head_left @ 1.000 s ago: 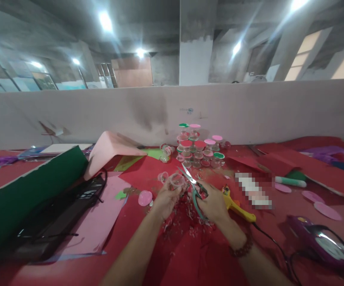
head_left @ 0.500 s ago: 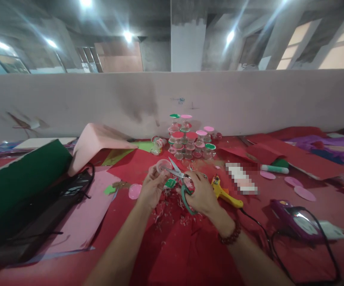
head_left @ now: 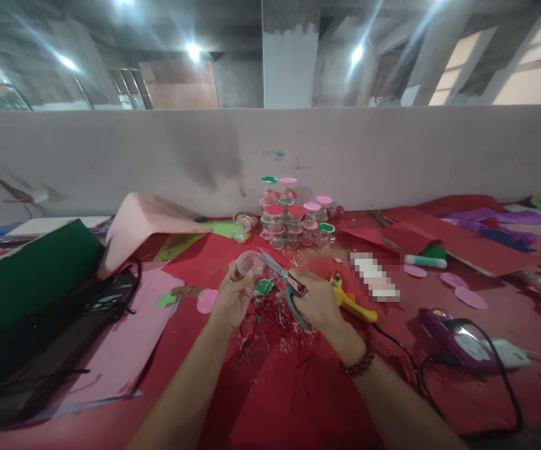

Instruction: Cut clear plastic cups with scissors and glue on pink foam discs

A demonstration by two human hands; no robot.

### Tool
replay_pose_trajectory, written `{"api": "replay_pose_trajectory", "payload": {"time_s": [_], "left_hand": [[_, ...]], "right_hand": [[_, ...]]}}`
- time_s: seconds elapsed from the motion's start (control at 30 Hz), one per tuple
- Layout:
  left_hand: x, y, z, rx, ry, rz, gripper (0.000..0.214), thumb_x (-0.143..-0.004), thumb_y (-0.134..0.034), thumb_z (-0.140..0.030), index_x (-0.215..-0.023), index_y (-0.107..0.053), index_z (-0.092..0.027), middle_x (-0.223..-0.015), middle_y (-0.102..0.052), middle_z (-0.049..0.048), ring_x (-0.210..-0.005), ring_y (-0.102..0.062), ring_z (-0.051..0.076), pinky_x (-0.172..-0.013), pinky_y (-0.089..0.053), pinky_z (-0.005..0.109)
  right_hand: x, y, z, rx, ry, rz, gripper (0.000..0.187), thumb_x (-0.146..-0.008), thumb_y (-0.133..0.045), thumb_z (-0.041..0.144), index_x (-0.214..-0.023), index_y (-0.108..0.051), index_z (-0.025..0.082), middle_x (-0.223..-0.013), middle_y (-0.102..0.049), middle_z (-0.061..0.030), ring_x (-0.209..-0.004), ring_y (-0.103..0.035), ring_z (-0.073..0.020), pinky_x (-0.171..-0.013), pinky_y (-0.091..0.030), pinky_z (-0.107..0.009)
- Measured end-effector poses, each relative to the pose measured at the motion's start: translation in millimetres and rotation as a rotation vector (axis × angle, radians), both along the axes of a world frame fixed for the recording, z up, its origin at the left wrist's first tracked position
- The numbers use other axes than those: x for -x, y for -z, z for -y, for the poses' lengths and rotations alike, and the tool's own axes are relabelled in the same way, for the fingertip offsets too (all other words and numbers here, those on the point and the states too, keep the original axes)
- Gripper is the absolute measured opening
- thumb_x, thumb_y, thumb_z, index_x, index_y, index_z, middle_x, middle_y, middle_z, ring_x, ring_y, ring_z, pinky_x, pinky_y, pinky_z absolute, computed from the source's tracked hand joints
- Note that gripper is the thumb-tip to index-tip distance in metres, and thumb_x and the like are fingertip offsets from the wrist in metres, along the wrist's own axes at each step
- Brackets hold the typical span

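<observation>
Left hand [head_left: 237, 292] of mine is pinching a clear, cup-shaped plastic container [head_left: 248, 262] above the red-covered table [head_left: 252, 406]; whether it is holding anything inside, I cannot tell. My right hand [head_left: 316, 297] is gripping green-handled scissors [head_left: 278, 269], their tips pointing just beside the container's rim. Farther back, a stack of clear containers [head_left: 293, 222] is standing in tiers, pink, red and green discs [head_left: 275, 210] lying flat across their tops. Pale shreds [head_left: 247, 340] are littering the table.
</observation>
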State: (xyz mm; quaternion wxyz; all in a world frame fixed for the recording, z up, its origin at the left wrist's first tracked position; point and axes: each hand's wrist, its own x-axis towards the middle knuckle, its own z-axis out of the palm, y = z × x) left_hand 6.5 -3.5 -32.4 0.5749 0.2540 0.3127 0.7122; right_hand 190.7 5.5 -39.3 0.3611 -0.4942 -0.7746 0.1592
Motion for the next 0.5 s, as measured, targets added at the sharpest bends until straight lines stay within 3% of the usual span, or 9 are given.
{"api": "replay_pose_trajectory", "payload": {"time_s": [0.23, 0.5], "left_hand": [[2.1, -0.4, -1.0, 0.037, 0.005, 0.019, 0.035, -0.062, -0.068, 0.0, -0.092, -0.063, -0.017, -0.099, -0.065, 0.0028, -0.09, -0.064, 0.013, -0.083, -0.051, 0.024], [1.9, -1.0, -0.2, 0.025, -0.002, -0.022, 0.032, -0.063, -0.07, -0.003, -0.092, -0.064, -0.017, -0.099, -0.065, 0.0028, -0.091, -0.063, 0.013, -0.084, -0.05, 0.025]], "right_hand": [[0.3, -2.0, 1.1, 0.017, -0.066, -0.02, 0.023, -0.079, -0.058, 0.032, -0.098, -0.069, 0.025, -0.081, -0.07, -0.0021, -0.07, -0.061, -0.0162, -0.065, -0.042, -0.022], [-1.2, -8.9, 2.7, 0.065, -0.096, -0.021, 0.02, -0.079, -0.058, 0.038, -0.084, -0.069, 0.022, -0.07, -0.069, -0.0006, -0.062, -0.058, -0.0149, -0.058, -0.038, -0.021]]}}
